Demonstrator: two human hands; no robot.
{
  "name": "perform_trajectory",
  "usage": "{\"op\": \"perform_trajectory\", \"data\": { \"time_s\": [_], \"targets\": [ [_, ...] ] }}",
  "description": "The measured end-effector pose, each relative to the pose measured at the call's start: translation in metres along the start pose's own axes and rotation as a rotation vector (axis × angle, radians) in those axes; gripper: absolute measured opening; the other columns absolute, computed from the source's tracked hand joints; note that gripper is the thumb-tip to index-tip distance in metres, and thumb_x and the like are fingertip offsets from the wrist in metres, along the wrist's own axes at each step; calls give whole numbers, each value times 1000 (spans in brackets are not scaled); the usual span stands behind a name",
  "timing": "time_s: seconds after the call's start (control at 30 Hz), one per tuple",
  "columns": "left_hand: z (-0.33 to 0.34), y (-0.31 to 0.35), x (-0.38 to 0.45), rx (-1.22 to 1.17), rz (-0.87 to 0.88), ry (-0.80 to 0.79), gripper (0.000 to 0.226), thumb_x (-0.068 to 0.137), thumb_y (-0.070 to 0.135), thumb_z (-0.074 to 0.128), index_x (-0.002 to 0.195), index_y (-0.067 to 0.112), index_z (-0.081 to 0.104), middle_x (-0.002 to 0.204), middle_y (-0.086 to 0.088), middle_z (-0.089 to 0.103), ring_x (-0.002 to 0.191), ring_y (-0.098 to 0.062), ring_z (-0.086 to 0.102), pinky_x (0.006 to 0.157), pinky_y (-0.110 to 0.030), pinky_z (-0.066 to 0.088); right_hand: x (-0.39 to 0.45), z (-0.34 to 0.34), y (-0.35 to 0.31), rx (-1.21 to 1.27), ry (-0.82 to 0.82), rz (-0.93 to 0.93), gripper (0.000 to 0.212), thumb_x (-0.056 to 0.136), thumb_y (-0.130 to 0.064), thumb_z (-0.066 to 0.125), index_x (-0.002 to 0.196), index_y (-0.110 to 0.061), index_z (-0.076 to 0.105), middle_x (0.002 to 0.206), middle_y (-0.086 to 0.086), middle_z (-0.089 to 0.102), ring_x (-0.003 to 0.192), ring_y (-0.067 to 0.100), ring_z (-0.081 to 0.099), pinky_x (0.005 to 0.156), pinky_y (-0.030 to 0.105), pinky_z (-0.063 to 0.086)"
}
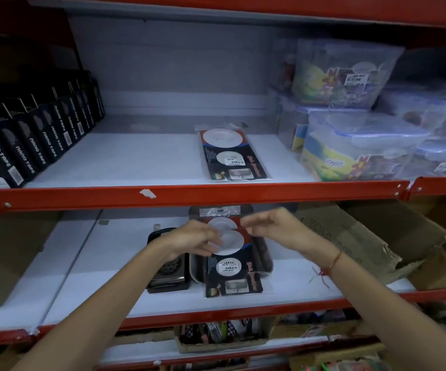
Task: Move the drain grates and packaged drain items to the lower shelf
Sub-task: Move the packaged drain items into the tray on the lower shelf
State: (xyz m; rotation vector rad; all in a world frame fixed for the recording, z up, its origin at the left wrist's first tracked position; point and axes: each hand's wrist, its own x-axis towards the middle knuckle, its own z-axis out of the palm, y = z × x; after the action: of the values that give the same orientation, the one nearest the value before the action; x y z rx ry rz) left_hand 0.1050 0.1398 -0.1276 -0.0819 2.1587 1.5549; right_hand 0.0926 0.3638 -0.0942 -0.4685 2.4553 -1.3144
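1. Two bare forearms reached in from the bottom edge toward the lower shelf [296,285], the right wrist wearing a red thread.
2. The left hand [189,241] and right hand [267,227] hovered over a stack of drain packs [234,277] near the middle of that shelf's front edge. Fingers were loosely curled and blurred; whether either pinched the top pack's wrapper could not be told. They seemed to be squaring the stack.
3. The stack appeared to rest in a shallow dark tray [266,261]; what lay beneath the packs was hidden.
4. Just left of the tray, dark metal grates [169,271] sat piled, touching it.
5. A crushed carton [355,236] filled the shelf's right end.
6. On the upper shelf [136,162], one pack [232,156] lay near the front edge, probably next to move.
7. Black tape boxes [29,145] lined its left end; clear lidded tubs [363,145], nested and wrapped, were stacked at its right.
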Motion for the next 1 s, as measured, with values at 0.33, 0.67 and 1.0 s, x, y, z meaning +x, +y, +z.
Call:
{"op": "perform_trajectory", "data": {
  "time_s": [0.33,0.67,1.0],
  "targets": [
    [-61,118,15,-336,250,172,23,94,12,59,111,-1,66,95,-14,77,86,-24,76,72,-27,63,78,-72,-57,240,386,-24,24,88,7,58,111,8,64,111,24,68,87,22,65,85,28,57],
    [-93,125,80,-146,53,571,34,88,8,68,114,-13,58,112,-29,67,88,-32,68,85,-39,58,152,-105,-42,134,497,311,34,84,0,62,117,8,60,112,24,66,86,27,59,88,40,53],
    [-92,142,60,-319,137,491,28,85,-9,64,113,-9,60,118,-25,66,90,-25,65,66,-23,53,140,-103,-59,484,382,202,16,83,9,63,98,6,66,89,14,74,69,18,67,68,26,57]
  ]
}}
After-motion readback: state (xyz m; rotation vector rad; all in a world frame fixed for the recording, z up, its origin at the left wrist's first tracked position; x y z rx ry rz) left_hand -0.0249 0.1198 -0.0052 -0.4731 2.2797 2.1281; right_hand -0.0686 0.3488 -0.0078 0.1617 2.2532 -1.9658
